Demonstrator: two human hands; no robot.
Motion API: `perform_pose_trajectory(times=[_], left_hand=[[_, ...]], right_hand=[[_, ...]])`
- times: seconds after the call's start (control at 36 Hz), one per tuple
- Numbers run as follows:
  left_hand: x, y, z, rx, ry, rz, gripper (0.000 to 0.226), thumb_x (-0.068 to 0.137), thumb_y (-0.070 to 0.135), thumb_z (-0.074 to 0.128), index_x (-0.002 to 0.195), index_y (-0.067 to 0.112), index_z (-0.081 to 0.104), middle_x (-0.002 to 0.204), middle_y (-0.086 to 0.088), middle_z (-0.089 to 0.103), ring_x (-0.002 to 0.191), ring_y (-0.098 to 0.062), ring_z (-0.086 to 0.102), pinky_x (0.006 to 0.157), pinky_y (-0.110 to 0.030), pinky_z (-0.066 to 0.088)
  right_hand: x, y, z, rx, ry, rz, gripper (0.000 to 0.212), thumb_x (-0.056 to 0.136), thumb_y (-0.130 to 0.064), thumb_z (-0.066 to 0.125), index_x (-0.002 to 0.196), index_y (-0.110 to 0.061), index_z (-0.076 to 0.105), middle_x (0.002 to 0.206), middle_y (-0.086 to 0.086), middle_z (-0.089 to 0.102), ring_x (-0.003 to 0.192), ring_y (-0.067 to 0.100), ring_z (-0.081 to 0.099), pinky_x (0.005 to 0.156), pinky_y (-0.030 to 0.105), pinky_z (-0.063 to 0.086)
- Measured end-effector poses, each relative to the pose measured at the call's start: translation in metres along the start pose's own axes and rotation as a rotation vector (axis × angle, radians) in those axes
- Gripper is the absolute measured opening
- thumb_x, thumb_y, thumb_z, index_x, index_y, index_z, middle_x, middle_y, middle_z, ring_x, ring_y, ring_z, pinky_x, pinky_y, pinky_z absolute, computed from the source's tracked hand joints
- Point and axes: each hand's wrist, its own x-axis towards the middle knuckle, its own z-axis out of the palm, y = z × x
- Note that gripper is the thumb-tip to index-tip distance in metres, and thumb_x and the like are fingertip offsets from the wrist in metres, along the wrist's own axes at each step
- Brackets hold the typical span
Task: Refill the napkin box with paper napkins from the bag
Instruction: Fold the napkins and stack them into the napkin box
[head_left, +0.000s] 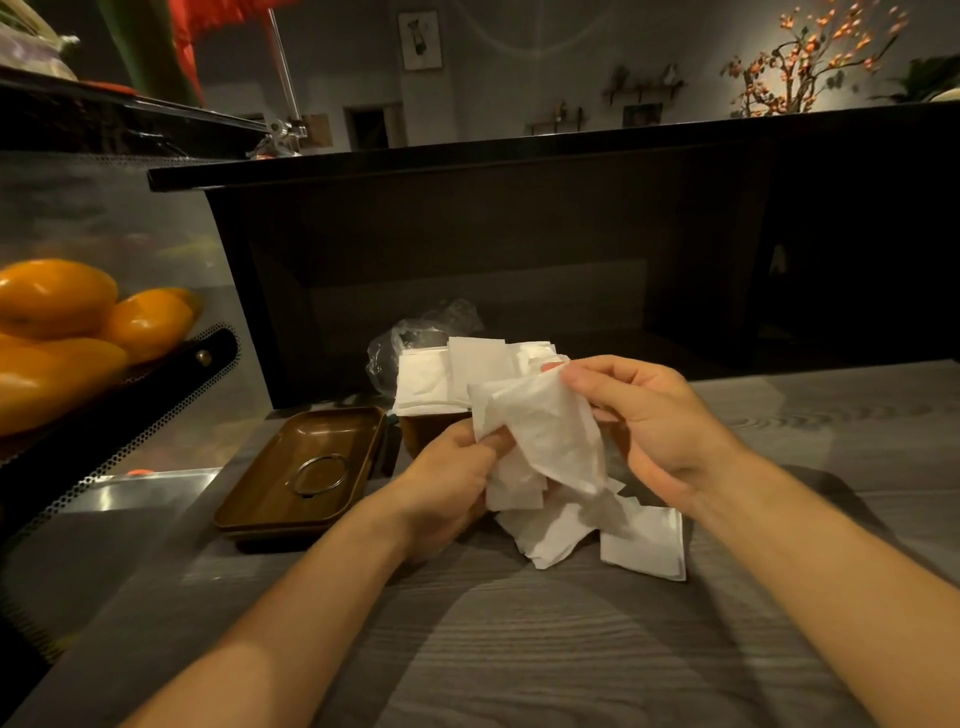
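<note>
My left hand (449, 480) grips a bunch of white paper napkins (545, 441) above the grey table. My right hand (644, 415) pinches the top corner of the same bunch between thumb and fingertips. More loose napkins (644, 545) lie on the table under my hands. Behind them stands the brown napkin box (423, 428), mostly hidden, with a stack of napkins (447, 376) sticking out of its top. A clear plastic bag (410, 332) lies crumpled behind the box. The box's brown lid (270, 493), with an oval ring opening, lies upside down to the left.
A black mesh basket (156, 410) with orange-yellow fruit (57, 301) stands at the left edge. A dark counter wall (493, 234) rises right behind the box. The grey wood-grain table (519, 649) stretches toward me and to the right.
</note>
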Motion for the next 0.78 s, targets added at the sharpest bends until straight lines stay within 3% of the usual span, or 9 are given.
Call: perform_pose_trajectory(times=[0.11,0.19,0.28,0.33,0.39,0.53,0.61,0.72,0.78], left_hand=[[0.0,0.003,-0.003,-0.088,-0.012,-0.039,0.024,0.104,0.022,0.048,0.124,0.018,0.061,0.112,-0.006,0.076,0.105,-0.025,0.072,0.087,-0.044,0.059],[0.003,0.003,-0.004,-0.096,0.12,-0.02,0.019,0.105,0.019,0.048,0.115,0.017,0.064,0.107,-0.008,0.077,0.105,-0.029,0.071,0.094,-0.05,0.056],[0.006,0.001,-0.004,-0.045,0.253,0.006,0.015,0.104,0.02,0.049,0.11,0.018,0.063,0.108,-0.011,0.072,0.104,-0.03,0.068,0.094,-0.048,0.056],[0.009,-0.002,-0.007,0.04,0.292,0.046,0.024,0.101,0.023,0.053,0.121,0.013,0.064,0.105,-0.01,0.072,0.095,-0.026,0.069,0.076,-0.038,0.059],[0.008,-0.002,-0.007,0.085,0.235,0.112,0.026,0.1,0.023,0.056,0.122,0.013,0.066,0.102,-0.007,0.075,0.086,-0.02,0.072,0.065,-0.029,0.057],[-0.002,-0.001,0.006,0.03,-0.031,0.187,0.025,0.092,0.038,0.06,0.116,0.032,0.065,0.11,0.005,0.075,0.108,-0.018,0.069,0.094,-0.037,0.056],[-0.001,-0.003,0.013,0.069,-0.025,0.173,0.02,0.096,0.035,0.053,0.112,0.036,0.066,0.107,0.009,0.076,0.108,-0.016,0.069,0.098,-0.038,0.055],[0.001,-0.007,0.019,0.018,0.0,0.141,0.047,0.08,0.055,0.057,0.119,0.03,0.068,0.118,-0.002,0.073,0.115,-0.025,0.067,0.106,-0.051,0.049],[0.001,-0.007,0.019,-0.008,0.007,0.132,0.04,0.09,0.056,0.049,0.114,0.034,0.071,0.12,-0.002,0.073,0.117,-0.024,0.067,0.107,-0.051,0.048]], right_hand=[[0.006,0.002,-0.005,0.03,0.212,-0.038,0.008,0.092,-0.023,0.072,0.091,-0.021,0.079,0.092,-0.001,0.077,0.094,0.019,0.071,0.072,0.031,0.056],[0.007,0.002,-0.009,-0.068,0.235,-0.064,0.004,0.087,-0.027,0.076,0.085,-0.025,0.079,0.106,0.003,0.073,0.105,0.025,0.065,0.075,0.036,0.056],[-0.003,-0.008,-0.006,-0.052,0.013,0.021,0.011,0.08,-0.028,0.076,0.09,-0.021,0.075,0.108,0.005,0.07,0.102,0.024,0.065,0.069,0.033,0.057],[-0.012,-0.018,-0.002,-0.003,-0.2,0.099,0.017,0.073,-0.028,0.074,0.088,-0.019,0.075,0.098,0.006,0.072,0.089,0.02,0.07,0.067,0.031,0.059],[-0.016,-0.021,0.003,-0.01,-0.288,0.138,0.02,0.071,-0.029,0.075,0.088,-0.019,0.077,0.094,0.006,0.074,0.084,0.02,0.072,0.069,0.031,0.06],[-0.008,-0.009,0.014,0.021,-0.01,0.165,0.019,0.08,-0.025,0.08,0.097,-0.016,0.079,0.094,0.003,0.079,0.084,0.021,0.077,0.068,0.034,0.061],[-0.002,0.003,0.015,-0.018,0.174,0.156,0.015,0.081,-0.028,0.083,0.094,-0.023,0.078,0.098,-0.003,0.077,0.094,0.02,0.071,0.082,0.039,0.059],[0.001,0.011,0.016,-0.068,0.296,0.118,0.018,0.081,-0.032,0.083,0.096,-0.025,0.075,0.11,-0.003,0.07,0.107,0.023,0.062,0.091,0.042,0.054],[0.001,0.012,0.018,-0.079,0.325,0.115,0.021,0.081,-0.034,0.082,0.099,-0.025,0.075,0.11,-0.004,0.07,0.108,0.023,0.062,0.092,0.046,0.054]])
